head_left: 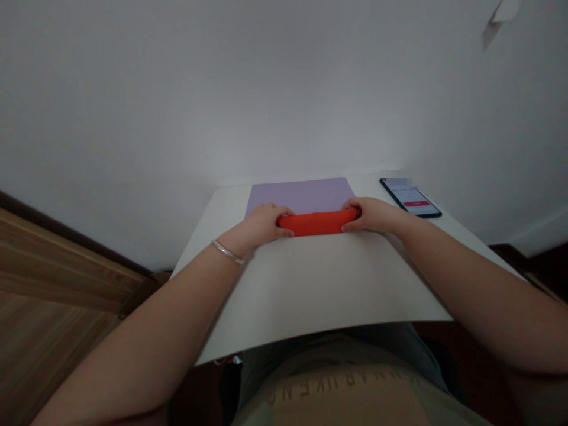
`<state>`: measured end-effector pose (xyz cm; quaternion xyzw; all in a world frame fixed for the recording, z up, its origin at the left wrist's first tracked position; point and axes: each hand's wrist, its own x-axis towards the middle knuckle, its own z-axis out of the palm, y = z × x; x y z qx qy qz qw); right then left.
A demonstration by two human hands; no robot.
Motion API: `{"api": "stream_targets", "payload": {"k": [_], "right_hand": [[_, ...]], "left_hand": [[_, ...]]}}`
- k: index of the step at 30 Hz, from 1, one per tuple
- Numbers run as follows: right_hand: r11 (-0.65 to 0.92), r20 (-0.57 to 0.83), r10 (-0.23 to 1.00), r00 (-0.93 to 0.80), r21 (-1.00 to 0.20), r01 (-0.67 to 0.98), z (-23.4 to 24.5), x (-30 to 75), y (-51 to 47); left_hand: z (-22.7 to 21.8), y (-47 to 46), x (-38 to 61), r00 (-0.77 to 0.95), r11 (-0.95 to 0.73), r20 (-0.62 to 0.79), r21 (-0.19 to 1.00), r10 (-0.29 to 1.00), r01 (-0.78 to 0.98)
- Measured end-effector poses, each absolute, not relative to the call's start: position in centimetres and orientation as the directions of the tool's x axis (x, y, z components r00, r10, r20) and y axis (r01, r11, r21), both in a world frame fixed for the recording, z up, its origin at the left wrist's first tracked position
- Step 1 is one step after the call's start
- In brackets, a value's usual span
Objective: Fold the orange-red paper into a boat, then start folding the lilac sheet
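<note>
Two bare hands grip a red-orange cloth bundle (316,223) at the middle of a white table (310,284), its long axis running left to right across the table and its length lying flat. The left hand (265,223), a silver bangle (228,251) at its wrist, cups one end, and the right hand (371,215) cups the other. Both hands are closed on the bundle rather than spread wide, with the fingers curled over it and the ends hidden beneath them, so whether the cloth is rolled or folded cannot be made out. The bundle lies along the near edge of a lilac sheet (302,196) toward the table's far side, touching or overlapping it; the sheet's material is hard to tell. A smartphone (410,197) lies at the table's far right corner, just beyond the right hand, its screen lit but too blurred to read. To the table's left stands a wooden panel (53,266), cut off by the frame. A white wall (284,89) rises behind the table, with a paper tag (503,9) cut off at its top right. Below the table's near edge, a shirt (350,396) shows partly legible lettering
</note>
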<state>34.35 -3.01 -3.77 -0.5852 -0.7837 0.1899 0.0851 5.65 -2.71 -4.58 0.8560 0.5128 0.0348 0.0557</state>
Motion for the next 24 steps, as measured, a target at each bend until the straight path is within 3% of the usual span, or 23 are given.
{"api": "stream_targets", "payload": {"k": [4,14,19,24], "right_hand": [[0.228,-0.097,0.947,-0.308,-0.474,0.85,-3.9,34.6,-2.9],[0.204,-0.122,0.942,-0.312,-0.528,0.824,-4.7,36.0,-1.5],[0.183,-0.078,0.957,-0.281,-0.591,0.786,-4.6,35.7,-1.9],[0.132,0.009,0.982,-0.19,-0.751,0.646,-4.7,35.0,-2.5]], "left_hand": [[-4.4,-2.5,5.3,0.503,-0.497,0.017,0.191,0.864,0.847],[-4.3,-1.9,4.7,0.531,-0.426,-0.056,0.528,0.846,0.734],[-3.7,-2.2,4.7,0.472,-0.35,-0.092,0.551,0.877,0.757],[-3.6,-2.6,4.9,0.406,-0.305,-0.063,0.559,0.912,0.771]]}}
